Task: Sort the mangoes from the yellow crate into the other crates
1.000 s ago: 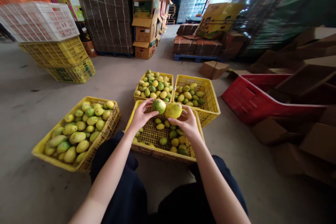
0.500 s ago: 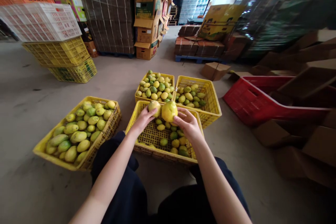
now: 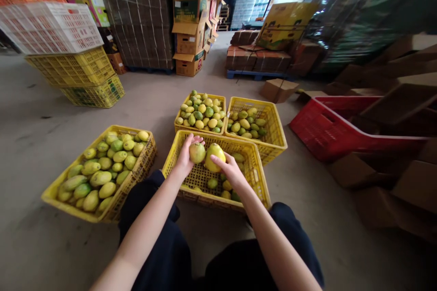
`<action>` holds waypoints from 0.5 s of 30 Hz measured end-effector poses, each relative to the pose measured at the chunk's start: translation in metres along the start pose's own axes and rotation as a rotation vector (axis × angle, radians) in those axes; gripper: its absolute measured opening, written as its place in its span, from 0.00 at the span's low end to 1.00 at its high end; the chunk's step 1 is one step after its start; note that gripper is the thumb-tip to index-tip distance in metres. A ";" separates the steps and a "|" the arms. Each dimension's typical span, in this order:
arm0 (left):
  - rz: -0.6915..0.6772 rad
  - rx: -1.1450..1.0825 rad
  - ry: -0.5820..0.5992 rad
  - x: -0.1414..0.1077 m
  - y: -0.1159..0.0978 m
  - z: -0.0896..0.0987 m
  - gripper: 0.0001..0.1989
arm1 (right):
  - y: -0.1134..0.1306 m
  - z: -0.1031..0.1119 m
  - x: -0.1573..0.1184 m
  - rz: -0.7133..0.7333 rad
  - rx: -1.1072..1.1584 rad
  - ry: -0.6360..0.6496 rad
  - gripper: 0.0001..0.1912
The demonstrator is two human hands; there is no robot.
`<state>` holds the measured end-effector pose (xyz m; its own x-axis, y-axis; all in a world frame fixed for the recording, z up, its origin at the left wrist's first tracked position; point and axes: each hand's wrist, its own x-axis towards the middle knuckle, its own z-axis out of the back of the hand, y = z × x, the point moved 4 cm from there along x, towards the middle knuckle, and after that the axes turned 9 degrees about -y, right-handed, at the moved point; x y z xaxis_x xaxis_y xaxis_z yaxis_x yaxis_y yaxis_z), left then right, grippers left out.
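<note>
My left hand (image 3: 185,158) cradles a greenish-yellow lemon (image 3: 197,153) against its palm, fingers partly stretched out behind the fruit. Beside it, my right hand (image 3: 232,170) grips a brighter yellow lemon (image 3: 215,157), with the thumb across its near side. The two lemons are held close together above a yellow crate (image 3: 261,177). Inside that crate, several green and yellow lemons (image 3: 226,185) lie toward the right, partly hidden by my right hand and forearm. Bare perforated floor shows at the crate's left.
On my left stands a yellow crate (image 3: 49,198) full of lemons. Behind the middle crate are a heaped crate (image 3: 175,122) and a partly filled one (image 3: 280,134). A red crate (image 3: 307,132) and cardboard boxes (image 3: 358,170) sit at right; stacked crates (image 3: 75,68) rise at far left.
Both hands have come lower and nearer with their lemons. The left hand has turned palm-up under its lemon; the right hand has moved left and its thumb now lies over its lemon.
</note>
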<state>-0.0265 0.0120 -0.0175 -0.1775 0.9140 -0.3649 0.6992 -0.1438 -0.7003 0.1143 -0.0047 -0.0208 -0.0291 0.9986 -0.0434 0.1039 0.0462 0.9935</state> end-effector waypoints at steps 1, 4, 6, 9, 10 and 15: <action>0.031 -0.023 -0.034 0.002 0.000 0.002 0.16 | -0.001 -0.002 -0.002 -0.030 0.011 0.013 0.20; 0.077 -0.077 -0.076 0.005 0.000 0.007 0.17 | -0.003 -0.010 -0.007 -0.171 0.091 0.105 0.21; 0.092 -0.105 -0.076 0.006 0.001 0.010 0.17 | -0.003 -0.015 -0.011 -0.246 0.163 0.196 0.23; 0.115 -0.130 -0.068 0.008 0.003 0.013 0.16 | -0.002 -0.019 -0.015 -0.293 0.234 0.288 0.27; 0.122 -0.128 -0.067 0.009 0.004 0.013 0.16 | -0.002 -0.020 -0.016 -0.300 0.248 0.309 0.28; 0.146 -0.091 -0.089 0.012 0.008 0.016 0.13 | -0.006 -0.020 -0.015 -0.316 0.254 0.349 0.27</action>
<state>-0.0347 0.0160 -0.0375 -0.1274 0.8482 -0.5142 0.7809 -0.2339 -0.5793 0.0943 -0.0209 -0.0242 -0.4226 0.8696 -0.2556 0.2729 0.3909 0.8790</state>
